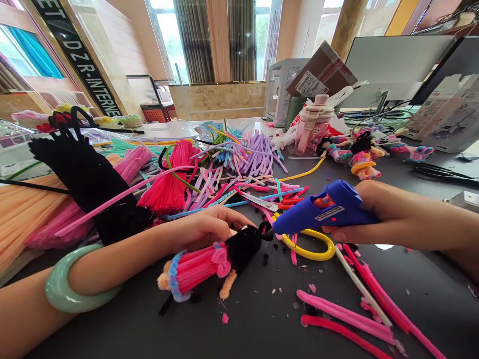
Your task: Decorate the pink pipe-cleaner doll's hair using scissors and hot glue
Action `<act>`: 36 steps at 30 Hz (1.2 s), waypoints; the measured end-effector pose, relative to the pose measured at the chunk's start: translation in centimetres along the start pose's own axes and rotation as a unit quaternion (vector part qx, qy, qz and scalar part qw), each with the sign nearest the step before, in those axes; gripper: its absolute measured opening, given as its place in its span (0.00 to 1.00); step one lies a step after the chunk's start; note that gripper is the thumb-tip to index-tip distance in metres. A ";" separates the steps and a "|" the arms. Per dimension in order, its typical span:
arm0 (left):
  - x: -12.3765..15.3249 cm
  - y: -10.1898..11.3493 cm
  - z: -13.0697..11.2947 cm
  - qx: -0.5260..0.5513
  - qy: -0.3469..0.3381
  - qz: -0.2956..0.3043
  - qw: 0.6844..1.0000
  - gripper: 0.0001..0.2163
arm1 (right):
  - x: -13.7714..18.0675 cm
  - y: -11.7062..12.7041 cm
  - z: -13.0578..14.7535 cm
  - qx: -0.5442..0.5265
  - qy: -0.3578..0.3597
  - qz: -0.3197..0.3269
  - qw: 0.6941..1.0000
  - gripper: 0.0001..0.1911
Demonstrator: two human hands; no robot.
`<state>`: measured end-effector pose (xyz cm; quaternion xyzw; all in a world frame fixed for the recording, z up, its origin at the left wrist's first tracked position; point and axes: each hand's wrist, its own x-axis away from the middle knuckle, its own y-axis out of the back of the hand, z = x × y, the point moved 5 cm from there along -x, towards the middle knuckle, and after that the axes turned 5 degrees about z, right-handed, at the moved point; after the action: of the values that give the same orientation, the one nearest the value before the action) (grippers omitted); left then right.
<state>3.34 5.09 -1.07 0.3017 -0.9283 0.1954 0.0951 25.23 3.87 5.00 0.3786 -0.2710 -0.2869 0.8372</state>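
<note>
A pipe-cleaner doll point(198, 269) with black hair, a pink dress and a blue fluffy hem lies on its side just above the dark table. My left hand point(209, 227) is closed around its far side near the head; some fingertips are hidden behind it. From the right, my right hand point(389, 219) grips a blue hot glue gun point(325, 209). The gun's nozzle points left and meets, or nearly meets, a small black loop point(266, 231) at the top of the doll's head. Yellow-handled scissors point(318, 254) lie under the nozzle, blades toward the back.
Bundles of black point(86, 174), red point(175, 184) and peach pipe cleaners point(22, 219) crowd the left. Cut purple stems point(258, 152) are heaped behind. Loose pink stems point(348, 314) lie front right. A pink bottle point(312, 127) and finished dolls point(362, 154) stand at the back right.
</note>
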 end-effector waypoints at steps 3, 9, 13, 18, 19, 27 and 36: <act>0.0 0.0 -0.1 -0.005 -0.004 -0.001 1.000 0.20 | 0.1 -0.1 0.1 -0.015 0.000 -0.009 1.000 0.20; -0.1 -0.1 0.0 0.006 -0.010 0.013 1.000 0.19 | 0.0 0.0 0.1 -0.008 0.011 -0.022 1.000 0.19; -0.1 -0.1 -0.1 0.008 -0.011 0.014 1.000 0.19 | -0.2 0.2 0.2 0.006 0.034 -0.040 0.999 0.18; 0.0 -0.1 0.0 0.012 -0.004 0.016 1.000 0.21 | -0.1 0.1 0.0 0.013 0.031 -0.039 0.999 0.18; 0.0 -0.1 0.1 0.013 -0.005 0.019 1.000 0.21 | -0.1 0.1 0.0 0.013 0.029 -0.041 0.999 0.18; -0.1 -0.1 0.0 0.000 -0.015 0.032 0.999 0.23 | -0.1 0.2 -0.1 0.015 0.013 -0.020 1.000 0.19; 0.0 0.0 0.1 -0.004 -0.002 0.015 1.000 0.21 | 0.2 0.3 -0.4 0.032 -0.009 -0.016 0.999 0.22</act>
<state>3.37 5.02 -1.16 0.2880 -0.9337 0.1922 0.0917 25.71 4.05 5.07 0.4067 -0.2813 -0.2944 0.8178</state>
